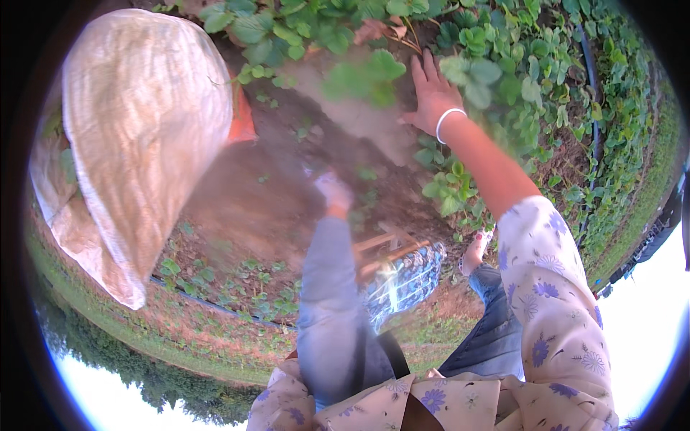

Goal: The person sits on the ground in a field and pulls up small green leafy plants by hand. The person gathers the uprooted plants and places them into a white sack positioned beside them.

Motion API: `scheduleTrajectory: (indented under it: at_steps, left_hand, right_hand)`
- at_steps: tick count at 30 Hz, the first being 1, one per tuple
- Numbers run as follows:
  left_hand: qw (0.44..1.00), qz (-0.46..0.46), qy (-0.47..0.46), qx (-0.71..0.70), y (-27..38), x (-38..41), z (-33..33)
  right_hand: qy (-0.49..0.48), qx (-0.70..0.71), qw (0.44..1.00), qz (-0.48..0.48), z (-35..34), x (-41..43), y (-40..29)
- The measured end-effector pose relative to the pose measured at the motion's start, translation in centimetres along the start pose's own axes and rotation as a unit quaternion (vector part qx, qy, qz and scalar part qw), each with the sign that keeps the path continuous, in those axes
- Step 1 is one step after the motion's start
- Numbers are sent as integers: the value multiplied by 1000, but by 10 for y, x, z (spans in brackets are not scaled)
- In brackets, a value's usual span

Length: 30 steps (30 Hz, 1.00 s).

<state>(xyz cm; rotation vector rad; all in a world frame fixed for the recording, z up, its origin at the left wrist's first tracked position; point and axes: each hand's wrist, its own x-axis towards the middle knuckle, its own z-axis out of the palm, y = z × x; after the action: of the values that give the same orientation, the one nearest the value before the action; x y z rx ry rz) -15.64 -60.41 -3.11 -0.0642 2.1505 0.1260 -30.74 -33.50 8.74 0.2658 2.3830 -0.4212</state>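
My right hand (435, 102) reaches into the strawberry plants (474, 81) with its fingers apart and nothing in them. Its fingertips are at the stems near the soil; whether they touch them I cannot tell. A white band (448, 121) circles the wrist. Leaves of one plant hang close beside the fingers, and a blurred leaf cluster (366, 78) stands to the left. Dry brown leaves (372, 31) lie just above that cluster. My left hand is out of view; only part of the left sleeve (280, 396) shows at the bottom.
A large white woven sack (145, 102) stands at the left, with an orange object (242, 118) partly behind it. A low wooden stool with a patterned cushion (404, 280) is between my legs. Black drip hose (592, 81) runs along the plants at the right. My foot (332, 188) rests on soil.
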Motion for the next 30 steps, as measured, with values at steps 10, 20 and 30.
scheduleTrajectory:
  at_steps: [10,20,30]
  left_hand:
    - [1000,7,-11,13,-6,13,-16]
    - [1000,2,-23,4,-15,-1,-33]
    - [996,30,-56,-67,1,-38,-101]
  right_hand:
    - [23,-22,1000,-1,17,11,-8]
    - [-53,176,983,-30,-37,29,12]
    - [-207,-139,965,-87,-76,26,-21]
